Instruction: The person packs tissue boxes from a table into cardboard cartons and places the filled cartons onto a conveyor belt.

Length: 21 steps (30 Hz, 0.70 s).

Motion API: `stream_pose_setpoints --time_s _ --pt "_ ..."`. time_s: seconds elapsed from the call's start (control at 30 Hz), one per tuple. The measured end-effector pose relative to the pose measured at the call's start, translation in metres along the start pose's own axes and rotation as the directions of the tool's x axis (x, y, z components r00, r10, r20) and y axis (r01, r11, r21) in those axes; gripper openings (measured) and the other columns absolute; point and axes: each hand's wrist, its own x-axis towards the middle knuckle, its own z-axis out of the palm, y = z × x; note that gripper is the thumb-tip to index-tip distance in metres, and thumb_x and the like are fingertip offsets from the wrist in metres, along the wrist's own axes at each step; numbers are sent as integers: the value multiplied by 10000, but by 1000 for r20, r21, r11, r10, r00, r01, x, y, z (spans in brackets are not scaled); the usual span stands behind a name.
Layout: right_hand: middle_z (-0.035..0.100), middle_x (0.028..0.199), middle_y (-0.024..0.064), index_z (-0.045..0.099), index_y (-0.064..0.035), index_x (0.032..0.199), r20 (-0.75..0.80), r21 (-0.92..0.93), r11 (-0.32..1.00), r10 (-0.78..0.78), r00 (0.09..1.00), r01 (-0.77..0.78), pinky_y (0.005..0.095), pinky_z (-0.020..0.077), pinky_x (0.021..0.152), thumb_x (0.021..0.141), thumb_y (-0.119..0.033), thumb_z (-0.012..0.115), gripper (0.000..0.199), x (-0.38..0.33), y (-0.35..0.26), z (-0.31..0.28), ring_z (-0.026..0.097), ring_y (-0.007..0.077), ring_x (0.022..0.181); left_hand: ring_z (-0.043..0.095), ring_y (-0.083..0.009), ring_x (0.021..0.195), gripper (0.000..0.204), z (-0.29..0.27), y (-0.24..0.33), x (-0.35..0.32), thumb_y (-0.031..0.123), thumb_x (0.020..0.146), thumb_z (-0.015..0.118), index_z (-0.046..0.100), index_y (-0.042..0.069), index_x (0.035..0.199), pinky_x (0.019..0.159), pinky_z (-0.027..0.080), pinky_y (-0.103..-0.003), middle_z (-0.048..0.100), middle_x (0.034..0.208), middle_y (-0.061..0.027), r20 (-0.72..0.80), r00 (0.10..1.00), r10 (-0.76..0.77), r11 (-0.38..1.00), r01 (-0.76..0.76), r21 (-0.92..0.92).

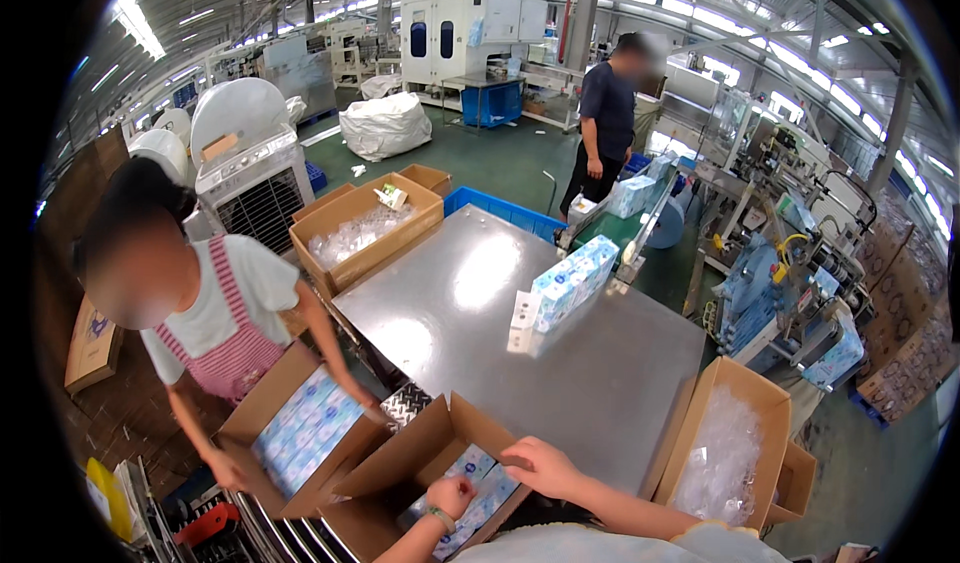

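Observation:
In front of me an open cardboard box [385, 460] holds blue-and-white patterned packs [480, 460] lying in rows. My left hand [452, 496], with a band at its wrist, is over the packs inside the box. Its fingers are curled in and no held thing shows. My right hand [541, 466] reaches across the box's right side, fingers stretched out and bent down at the packs by the rim. Its fingertips are partly hidden, so I cannot tell how firmly they touch. Farther off on the metal table [450, 303], a row of wrapped packs [574, 283] stands on edge.
At left, a co-worker in a striped apron [225, 333] has both hands at another box of packs [310, 431]. Boxes of clear plastic film stand at the table's far left [362, 235] and right [722, 453]. A second person [607, 113] stands beside the conveyor [625, 225].

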Motion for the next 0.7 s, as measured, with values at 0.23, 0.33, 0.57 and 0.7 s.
stream_pose_setpoints --time_s 0.23,0.33,0.57,0.7 --pt "625 1039 78 697 -139 1155 -6 -62 956 289 957 -288 354 528 774 933 -278 682 263 -36 52 -28 641 228 855 637 -358 1091 302 142 -94 -5 290 893 644 685 85 1111 924 516 -438 680 1156 -168 544 819 -180 984 147 104" --pt "627 1018 81 706 -133 1136 -39 -27 941 335 941 -336 356 531 767 943 -281 671 246 -38 58 -37 638 235 837 638 -360 1100 332 169 -109 -9 302 895 643 690 81 1139 939 515 -440 683 1176 -177 578 793 -191 981 175 84" --pt "630 1126 111 696 -110 1143 56 -245 949 220 974 -200 401 542 845 895 -240 698 281 47 86 -94 656 292 954 703 -316 986 243 197 -128 4 307 795 711 778 154 971 895 543 -419 743 1015 -175 583 795 -170 985 155 76" --pt "619 1157 158 685 -73 1143 87 -477 877 -20 996 60 427 500 966 816 -178 729 346 149 125 -151 580 350 1153 701 -289 866 264 188 -147 9 247 838 670 783 74 1003 849 559 -363 754 969 -126 757 647 -98 810 493 -316"
